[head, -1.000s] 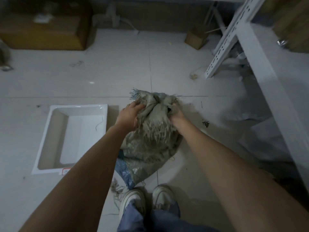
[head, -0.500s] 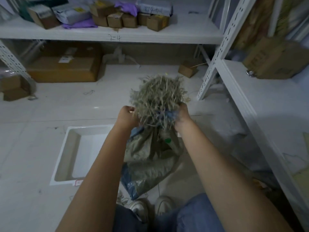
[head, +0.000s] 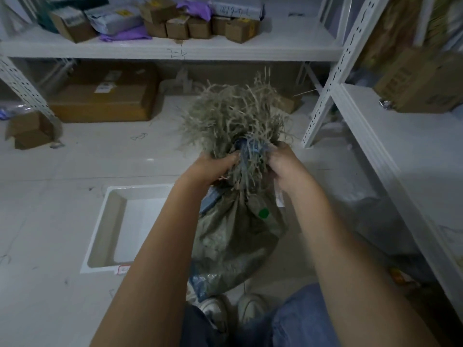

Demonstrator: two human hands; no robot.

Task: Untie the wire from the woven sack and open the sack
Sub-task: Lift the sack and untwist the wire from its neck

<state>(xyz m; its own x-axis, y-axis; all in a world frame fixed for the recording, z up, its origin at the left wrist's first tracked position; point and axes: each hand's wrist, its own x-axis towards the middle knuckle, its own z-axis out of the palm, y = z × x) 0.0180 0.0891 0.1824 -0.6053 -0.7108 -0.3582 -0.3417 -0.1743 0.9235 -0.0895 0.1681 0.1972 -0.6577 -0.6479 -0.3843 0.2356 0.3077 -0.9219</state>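
Note:
The grey-green woven sack (head: 235,236) stands on the floor between my feet, with a green dot on its side. Its gathered neck is bunched upright, and a frayed tuft of loose strands (head: 233,116) fans out above it. My left hand (head: 213,166) grips the neck from the left. My right hand (head: 283,164) grips it from the right. Blue strands (head: 248,149) show between my fingers at the tied spot. I cannot make out the wire itself.
A white shallow tray (head: 105,221) lies on the floor to the left. White metal shelving (head: 390,151) runs along the right, and a back shelf (head: 175,50) holds small cardboard boxes. A large brown carton (head: 100,101) sits under it. My shoes (head: 235,309) touch the sack's base.
The sack's neck was folded down against the sack a second ago. Both hands have since lifted it upright, so the frayed tuft now stands up, and the view has tilted up to the shelves.

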